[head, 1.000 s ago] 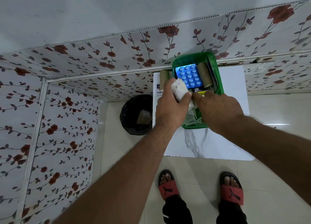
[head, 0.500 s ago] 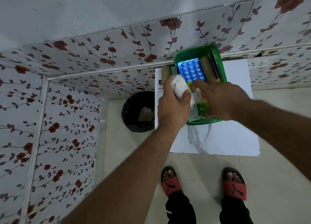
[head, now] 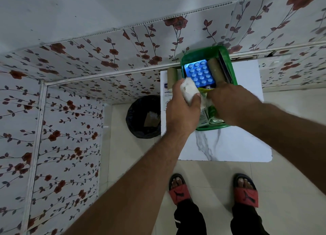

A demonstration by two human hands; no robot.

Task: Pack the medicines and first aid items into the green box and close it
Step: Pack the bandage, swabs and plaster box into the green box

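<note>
An open green box (head: 197, 53) stands on a white marble-patterned table (head: 229, 146) against the floral wall. Inside lie a blue blister pack of pills (head: 200, 73), a brown roll (head: 215, 69) and a dark item along the right wall. My left hand (head: 181, 111) grips a white gauze roll (head: 189, 90) over the box's left edge. My right hand (head: 231, 104) is pressed down into the box's near half on green-and-white packets (head: 205, 119); whether it grips one is hidden.
A second brown roll (head: 172, 75) and a white printed packet (head: 165, 97) lie on the table left of the box. A black-lined bin (head: 142, 118) stands on the floor left of the table. My feet in red sandals (head: 179, 190) are below.
Both hands stay over the box. The right hand has moved slightly right and deeper among the packets; the left hand keeps the gauze roll at the box's left edge.
</note>
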